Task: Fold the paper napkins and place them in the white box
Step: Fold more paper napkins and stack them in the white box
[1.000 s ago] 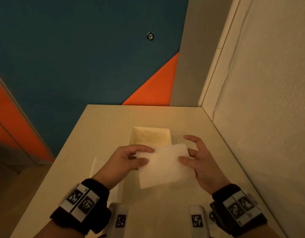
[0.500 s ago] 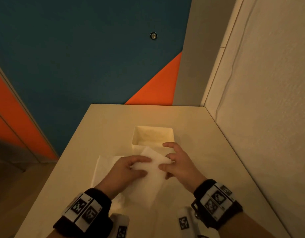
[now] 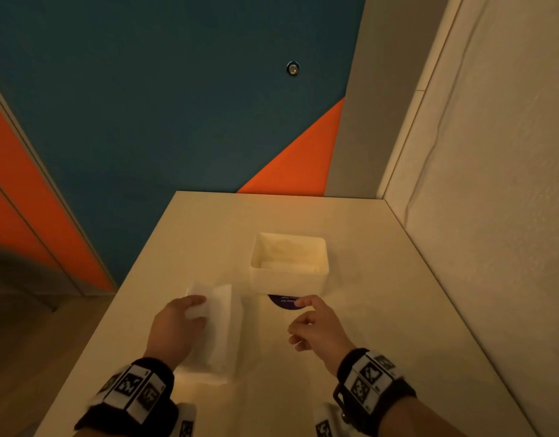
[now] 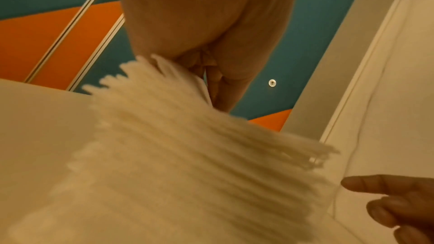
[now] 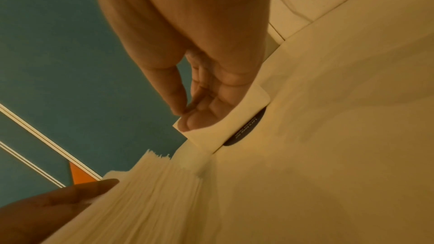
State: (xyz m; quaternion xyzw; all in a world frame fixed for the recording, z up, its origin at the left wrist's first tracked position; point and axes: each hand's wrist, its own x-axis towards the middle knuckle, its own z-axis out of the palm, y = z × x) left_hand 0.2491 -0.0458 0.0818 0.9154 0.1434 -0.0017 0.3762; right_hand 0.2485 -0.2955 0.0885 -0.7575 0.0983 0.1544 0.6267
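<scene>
A dark round sticker point(image 3: 284, 302) on the table point(image 3: 382, 294) bears upside-down white lettering, possibly "keep our".

Box point(image 3: 289, 280) on table point(image 3: 382, 310), folded napkins inside. Round sticker point(image 3: 282, 303) partly under box's near wall. Napkin stack point(image 3: 216, 323) left of box, just beside it.

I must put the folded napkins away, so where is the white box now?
In the head view the white box stands on the table, just beyond the right hand and to the right of the napkin stack.
</scene>
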